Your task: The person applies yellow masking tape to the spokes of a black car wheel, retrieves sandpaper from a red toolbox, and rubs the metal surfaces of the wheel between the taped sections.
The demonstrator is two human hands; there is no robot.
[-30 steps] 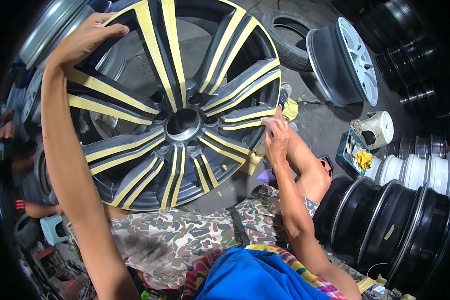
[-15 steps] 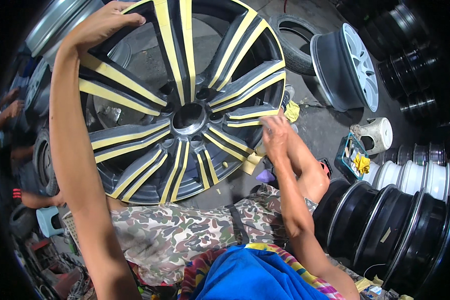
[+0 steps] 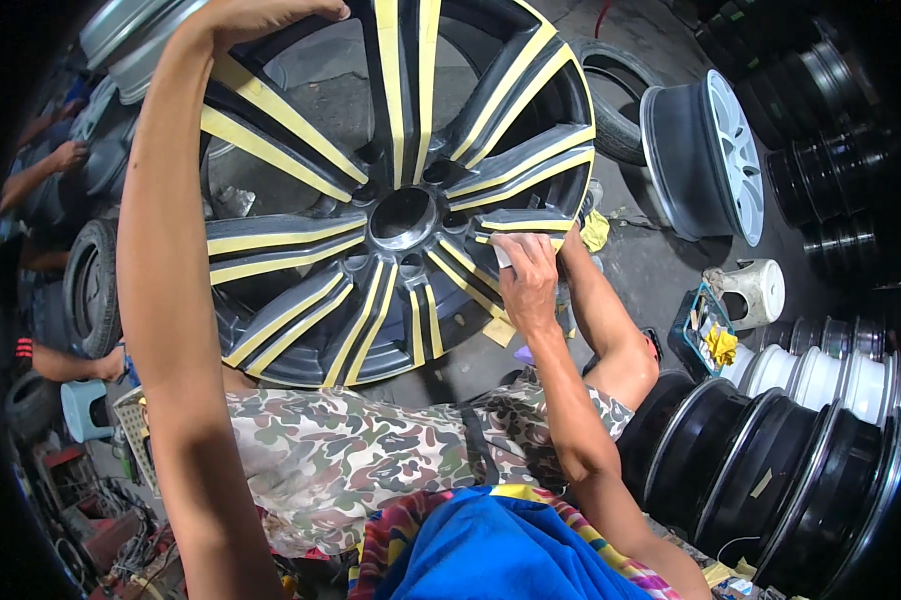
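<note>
Left hand (image 3: 256,14), upper left, clamps likely heavy, black-and-yellow spoked metal wheel (image 3: 403,243) by rim (image 3: 588,102), its surest hold; right hand (image 3: 529,287) pinches pale pad (image 3: 502,257).

a black wheel (image 3: 356,235) with yellow strips (image 3: 395,100) is held by the left hand (image 3: 268,13); a pale pad (image 3: 503,252) is held against one spoke (image 3: 536,216) by the right hand (image 3: 531,285).

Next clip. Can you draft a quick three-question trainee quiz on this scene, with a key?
1. Which hand is at the upper edge of the wheel? a) left b) right
2. True or false: yellow strips run along the spokes.
3. Fill in: the right hand holds a ____ pad.

Key: 1. a, the left hand; 2. true; 3. white.
</note>
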